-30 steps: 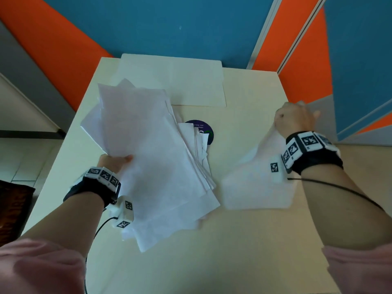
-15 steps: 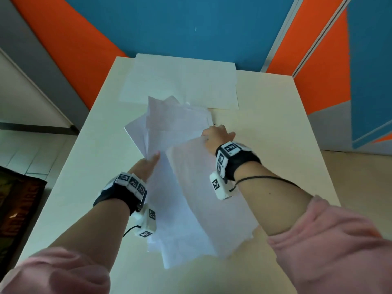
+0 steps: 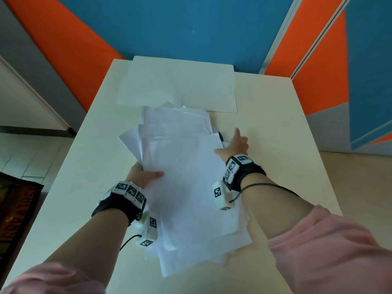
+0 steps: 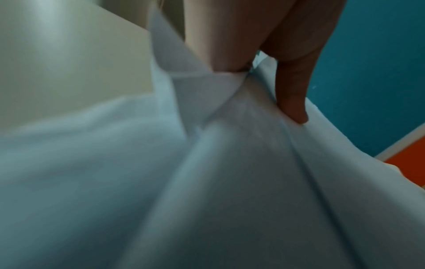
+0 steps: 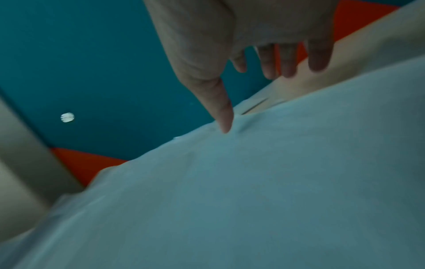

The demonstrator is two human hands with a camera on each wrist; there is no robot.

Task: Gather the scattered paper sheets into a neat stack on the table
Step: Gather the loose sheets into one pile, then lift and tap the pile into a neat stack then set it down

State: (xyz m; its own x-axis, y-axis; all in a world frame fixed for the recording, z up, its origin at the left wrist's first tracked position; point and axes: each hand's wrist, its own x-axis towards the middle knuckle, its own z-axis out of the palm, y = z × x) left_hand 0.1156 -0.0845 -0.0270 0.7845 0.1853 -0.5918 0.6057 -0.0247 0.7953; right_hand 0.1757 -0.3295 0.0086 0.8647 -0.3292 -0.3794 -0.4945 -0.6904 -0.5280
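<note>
Head view: the pile of paper sheets (image 3: 191,187) lay unevenly fanned on the table (image 3: 275,124), near its middle. The left hand (image 3: 142,174) grasped the pile's left edge, thumb on top. The right hand (image 3: 235,145) rested at the right edge, fingers extended and holding nothing. A large sheet (image 3: 180,83) lay flat at the far edge.

Left wrist view: the left hand (image 4: 248,45) pinched the sheets (image 4: 207,182) between thumb and fingers.

Right wrist view: the right hand (image 5: 248,36) was released, fingers (image 5: 318,56) straight, thumb tip touching the paper (image 5: 253,200).
</note>
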